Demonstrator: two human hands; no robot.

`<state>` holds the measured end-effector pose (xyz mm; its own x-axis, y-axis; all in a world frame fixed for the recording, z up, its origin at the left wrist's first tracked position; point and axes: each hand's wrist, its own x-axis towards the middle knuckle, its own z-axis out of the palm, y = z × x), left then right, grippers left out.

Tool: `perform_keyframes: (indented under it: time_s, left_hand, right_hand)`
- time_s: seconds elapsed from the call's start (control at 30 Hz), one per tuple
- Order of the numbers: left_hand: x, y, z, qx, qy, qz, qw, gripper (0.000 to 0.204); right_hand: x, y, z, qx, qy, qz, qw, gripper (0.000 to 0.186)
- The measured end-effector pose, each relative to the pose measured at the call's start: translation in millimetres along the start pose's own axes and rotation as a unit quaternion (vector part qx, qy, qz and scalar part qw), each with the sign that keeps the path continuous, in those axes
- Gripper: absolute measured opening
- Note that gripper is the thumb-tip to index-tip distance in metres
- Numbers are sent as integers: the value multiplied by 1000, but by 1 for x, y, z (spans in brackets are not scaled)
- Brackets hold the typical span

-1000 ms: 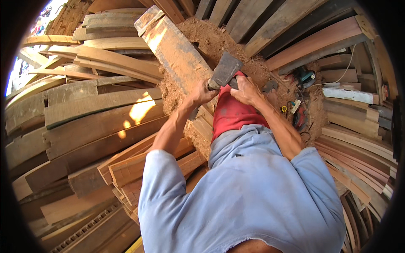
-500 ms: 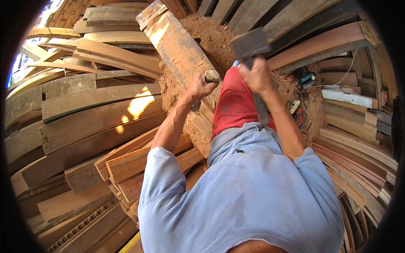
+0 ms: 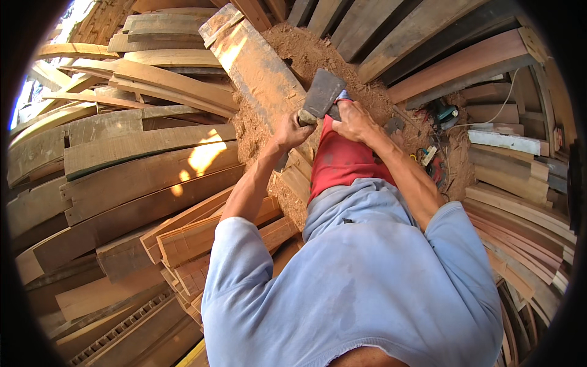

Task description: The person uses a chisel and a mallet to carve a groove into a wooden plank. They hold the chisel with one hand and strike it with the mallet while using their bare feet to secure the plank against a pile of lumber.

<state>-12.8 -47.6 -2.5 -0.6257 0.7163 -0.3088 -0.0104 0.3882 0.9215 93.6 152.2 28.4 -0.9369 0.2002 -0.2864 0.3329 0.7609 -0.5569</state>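
My left hand (image 3: 288, 132) is closed round a chisel, whose worn, mushroomed handle end (image 3: 307, 116) sticks out at the top of the fist. Below the wrist a short grey blade (image 3: 280, 162) shows over wood. In my right hand (image 3: 354, 122) is a mallet with a dark, blocky head (image 3: 324, 92); its head lies right at the chisel's handle end. Much of the mallet's handle is covered by my right hand and forearm. A long plank or bench beam (image 3: 260, 73), dusted with sawdust, runs from under my left hand to the far left.
Stacked boards (image 3: 147, 162) fill the left side, and more timber (image 3: 458, 73) leans at the far right. Wood shavings (image 3: 306, 46) cover the ground. A teal power tool (image 3: 446, 114) with a pale cord lies at right. Short cut pieces (image 3: 208, 241) are piled near my left elbow.
My right hand has swung the mallet leftward and down, from raised over my right leg to the chisel's handle end. The left hand has stayed almost in place.
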Motion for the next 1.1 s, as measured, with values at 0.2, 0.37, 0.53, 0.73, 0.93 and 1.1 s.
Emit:
perform_keyframes:
  time_s: [0.2,0.37,0.53,0.73,0.93,1.1]
  left_hand:
    - [5,-16,1,72,-23,-31,997,17]
    - [-6,11,-11,50,-84,-89,991,19]
    - [-46,10,-31,289,-75,-120,947,23]
    - [-91,-59,-8,510,-107,-80,850,25]
    - [-59,-16,-4,246,0,-4,969,29]
    - [-53,68,11,128,150,131,972,39]
  right_hand:
    - [-15,-15,-5,113,32,70,991,45]
    - [-19,1,-10,140,-53,68,986,41]
    - [-45,-46,-54,380,39,-27,924,25]
    - [-69,-75,-61,428,142,-94,888,26]
    - [-104,-76,-50,510,98,-14,855,22]
    - [-116,-40,-68,596,-28,-6,802,26]
